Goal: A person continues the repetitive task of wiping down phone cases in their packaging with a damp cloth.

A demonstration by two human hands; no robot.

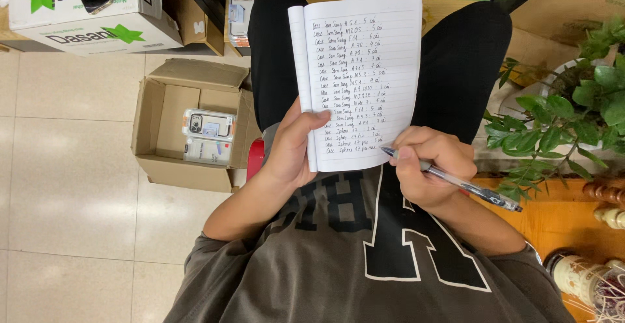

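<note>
At the far left I see pale floor tiles (71, 167) and, at the top corner, a white carton (91, 10) with green star marks. Just right of it, lower down, an open cardboard box (159, 121) sits on the floor; two packaged phone cases (208, 135) lie inside it, one above the other. Another packaged phone case (242, 7) stands near the top edge, beside the person's black trouser leg (270, 56).

Moving right, I note my left hand (293, 147). Its grip is clenched on the left edge of the notebook (358, 75), thumb lying across the lower part of the page. The notebook is held upright over the lap, between the two thighs, its lined page filled with blue handwritten rows. A small red object (255, 157) shows just left of the left wrist; I cannot tell what it is.

Further right, my right hand (433, 167) grasps a pen (456, 181), grip closed around the barrel. The pen tip touches the bottom right corner of the page, and the barrel slants down to the right. A grey shirt (351, 264) with large black letters fills the lower middle.

At the right edge, a leafy green plant (566, 114) stands above an orange desk (553, 222), and a patterned jar (586, 280) rests at the bottom corner.
</note>
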